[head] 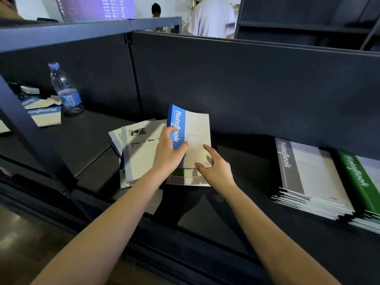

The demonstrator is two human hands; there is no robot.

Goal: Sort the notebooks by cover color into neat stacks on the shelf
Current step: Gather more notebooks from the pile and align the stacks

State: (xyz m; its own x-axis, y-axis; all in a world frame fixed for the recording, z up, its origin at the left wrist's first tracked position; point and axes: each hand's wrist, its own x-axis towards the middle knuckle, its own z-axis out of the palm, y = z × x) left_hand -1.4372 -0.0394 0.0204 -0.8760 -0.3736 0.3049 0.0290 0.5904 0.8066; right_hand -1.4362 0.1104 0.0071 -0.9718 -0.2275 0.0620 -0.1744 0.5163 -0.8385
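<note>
My left hand (168, 150) grips a blue-spined notebook (196, 130) by its spine and lifts its far end off a mixed pile (186, 176) in the middle of the dark shelf (236, 202). Green and grey covers show under it. My right hand (216, 168) hovers at the notebook's lower right corner, fingers relaxed, holding nothing. Left of the pile lie white notebooks (141, 153) with black print. At the right stand a neat grey stack (308, 175) and a green stack (364, 188). Blue notebooks (44, 115) lie at the far left.
A water bottle (64, 89) stands at the back left beside the blue notebooks. A slanted shelf post (30, 132) crosses the left side. The dark back panel (246, 83) closes the shelf behind. People stand beyond the shelf at the top.
</note>
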